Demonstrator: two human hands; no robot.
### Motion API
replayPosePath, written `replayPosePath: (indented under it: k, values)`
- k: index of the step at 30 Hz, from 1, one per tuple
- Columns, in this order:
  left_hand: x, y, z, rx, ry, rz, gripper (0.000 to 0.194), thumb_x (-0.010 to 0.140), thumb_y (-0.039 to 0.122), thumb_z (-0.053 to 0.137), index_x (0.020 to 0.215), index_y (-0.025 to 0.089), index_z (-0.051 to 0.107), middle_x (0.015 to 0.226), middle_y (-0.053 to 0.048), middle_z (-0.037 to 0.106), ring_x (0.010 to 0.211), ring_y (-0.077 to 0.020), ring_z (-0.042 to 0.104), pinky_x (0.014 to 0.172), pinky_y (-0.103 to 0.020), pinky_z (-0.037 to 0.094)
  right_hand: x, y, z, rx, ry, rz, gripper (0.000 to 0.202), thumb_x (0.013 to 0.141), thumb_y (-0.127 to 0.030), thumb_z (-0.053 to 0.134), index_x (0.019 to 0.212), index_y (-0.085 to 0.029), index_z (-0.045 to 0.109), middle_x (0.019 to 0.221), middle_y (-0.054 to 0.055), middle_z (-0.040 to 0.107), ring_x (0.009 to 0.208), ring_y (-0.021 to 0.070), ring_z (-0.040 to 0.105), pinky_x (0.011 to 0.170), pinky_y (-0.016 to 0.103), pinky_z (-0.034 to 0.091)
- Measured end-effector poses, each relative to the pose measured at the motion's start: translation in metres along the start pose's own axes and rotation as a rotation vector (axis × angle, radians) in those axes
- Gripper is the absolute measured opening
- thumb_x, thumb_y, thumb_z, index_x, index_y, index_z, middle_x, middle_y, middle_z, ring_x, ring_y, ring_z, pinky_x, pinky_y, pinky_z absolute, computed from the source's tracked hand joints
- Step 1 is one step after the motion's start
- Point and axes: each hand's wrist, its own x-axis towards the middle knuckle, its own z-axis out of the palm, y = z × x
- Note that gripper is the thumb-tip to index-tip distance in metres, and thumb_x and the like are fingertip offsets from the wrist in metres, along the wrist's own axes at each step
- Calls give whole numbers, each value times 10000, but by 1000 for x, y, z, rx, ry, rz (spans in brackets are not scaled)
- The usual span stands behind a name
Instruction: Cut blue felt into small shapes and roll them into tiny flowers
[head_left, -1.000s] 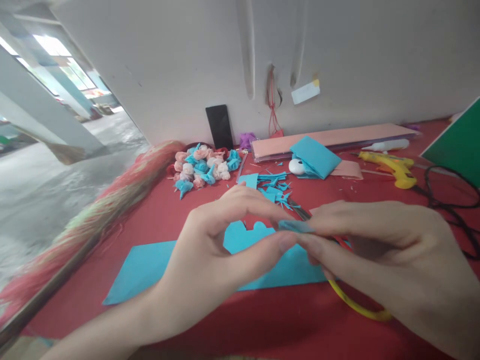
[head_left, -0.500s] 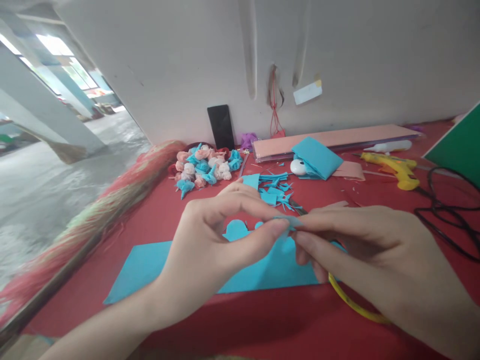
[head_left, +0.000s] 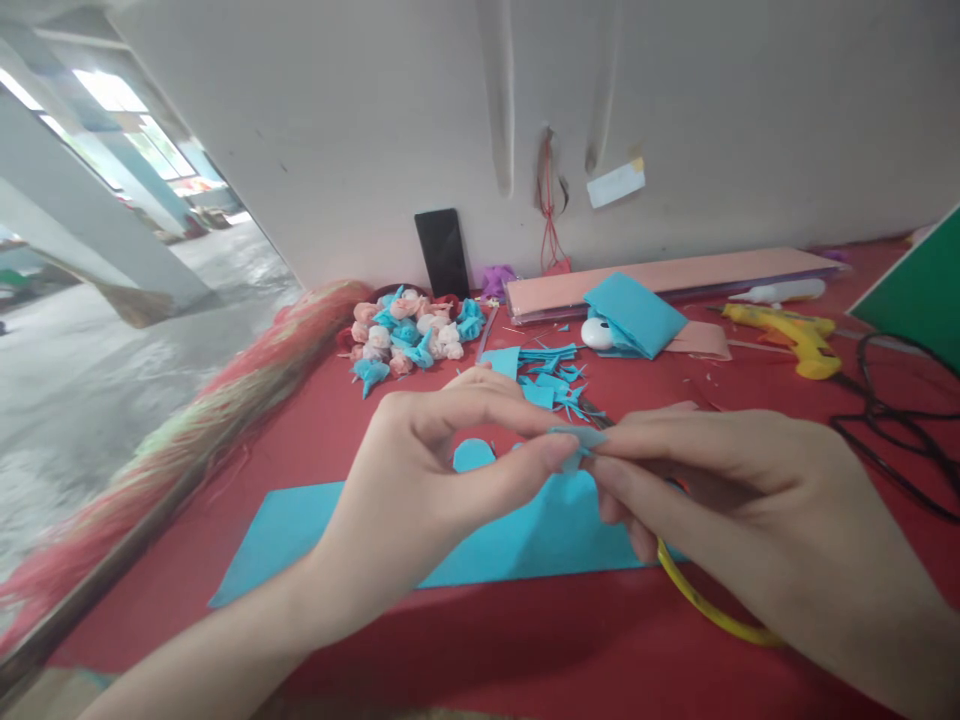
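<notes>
Apparently mid-shaping, left hand (head_left: 442,480) and right hand (head_left: 720,490) pinch a blue piece (head_left: 585,437) above the sheet (head_left: 540,540); next probably calls for delicacy.

The small blue piece (head_left: 589,437) is a thin, matte scrap, paper-like and pale blue, held up off the bench (head_left: 555,650) where the two hands meet. The thumb and index finger of the left hand (head_left: 405,500) pinch its left part, covering some of it, while its right end meets the fingertips of the right hand (head_left: 817,500). It appears bent or folded: a narrow upper strip lies nearly level, sloping slightly down to the right, and a lower flap hangs beneath. Its full outline is hidden by the fingers.
</notes>
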Motion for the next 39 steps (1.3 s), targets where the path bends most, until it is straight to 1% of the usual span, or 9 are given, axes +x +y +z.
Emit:
replayPosePath:
  k: [8, 13, 16, 19, 23, 29, 32, 36, 39]
  values:
    - [1, -3, 0, -28, -28, -22, 109, 765, 215, 653, 670, 227, 705, 671, 7, 628, 673, -143, 551, 649, -272, 449, -2, 1, -3, 16, -1, 12, 205, 685, -60, 588, 586, -227, 654, 460, -76, 605, 370, 63, 521, 353, 141, 425]
    - [0, -6, 1, -58, -7, 2, 99, 764, 206, 657, 687, 243, 707, 649, 18, 622, 683, -139, 547, 666, -270, 445, -3, 3, -3, 11, -5, -4, 202, 696, -60, 577, 656, -238, 664, 499, -80, 632, 375, 65, 543, 358, 148, 445]
    - [-1, -7, 3, -80, 0, -1, 106, 771, 210, 652, 685, 249, 699, 646, 22, 616, 678, -138, 535, 677, -276, 432, -4, 5, 0, -104, 16, -78, 183, 690, -67, 571, 715, -227, 656, 544, -57, 651, 414, 83, 570, 400, 170, 471]
    - [-2, -9, 5, -90, -9, -11, 117, 778, 212, 647, 679, 256, 690, 633, 32, 616, 669, -136, 509, 692, -283, 409, -7, 9, 3, -261, 34, -160, 139, 722, -104, 562, 759, -206, 648, 561, -32, 642, 440, 95, 566, 445, 193, 482]
    - [-4, -11, 8, -132, -12, -33, 122, 790, 208, 635, 698, 263, 694, 653, 47, 635, 700, -125, 535, 716, -272, 412, -11, 13, 3, -411, 79, -247, 149, 764, -107, 530, 762, -187, 655, 551, -18, 636, 446, 92, 543, 456, 197, 455]
    - [-5, -14, 10, -139, 32, -47, 94, 779, 233, 652, 703, 263, 698, 675, 60, 637, 704, -102, 557, 733, -239, 427, -12, 12, 4, -528, 129, -381, 202, 827, -126, 496, 731, -163, 669, 543, -23, 652, 453, 71, 558, 460, 162, 440]
    - [-6, -16, 10, -140, 40, -55, 97, 781, 252, 651, 696, 269, 694, 686, 67, 640, 706, -94, 556, 716, -223, 433, -11, 13, 5, -564, 122, -394, 276, 865, -157, 463, 682, -163, 669, 485, -29, 624, 434, 73, 556, 446, 165, 429]
    - [-7, -16, 9, -134, 35, -47, 90, 778, 253, 655, 702, 274, 698, 669, 74, 639, 692, -90, 554, 726, -224, 434, -11, 14, 5, -566, 137, -391, 273, 871, -165, 463, 716, -151, 688, 531, -18, 659, 449, 71, 579, 463, 161, 441]
    - [-6, -15, 9, -130, 38, -28, 83, 776, 251, 657, 711, 273, 703, 652, 75, 637, 668, -88, 548, 746, -235, 432, -10, 15, 5, -588, 122, -372, 280, 873, -176, 456, 734, -170, 699, 464, -39, 615, 377, 66, 539, 365, 181, 386]
